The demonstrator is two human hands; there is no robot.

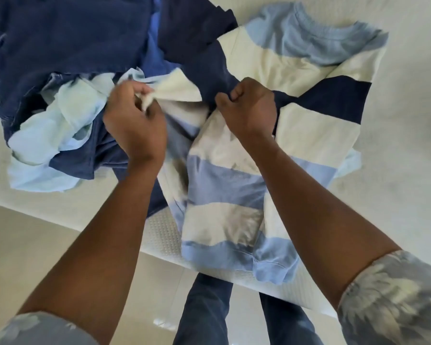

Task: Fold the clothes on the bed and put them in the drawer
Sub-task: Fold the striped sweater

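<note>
Two hands are gripping a striped shirt [316, 68] lying on the bed [408, 145]. The left hand [137, 125] is closing its fingers [142, 92] around a bunched cream fold of the shirt's sleeve, while the right hand [249, 105] is pinching the fabric where a navy band meets cream, its fingers [234, 94] curled tight. The shirt is knitted-looking, banded in pale blue, cream and navy, with a ribbed pale-blue collar at the far end; its hem is hanging over the bed's near edge. To the left, a crumpled pile is lying touching the shirt: dark navy clothes [67, 38] with a soft pale-blue garment [47, 145] tangled among them. The bed's surface is white and faintly textured, with a dotted weave on its side panel. Both forearms are bare, ending in patterned grey sleeves [396, 297].
</note>
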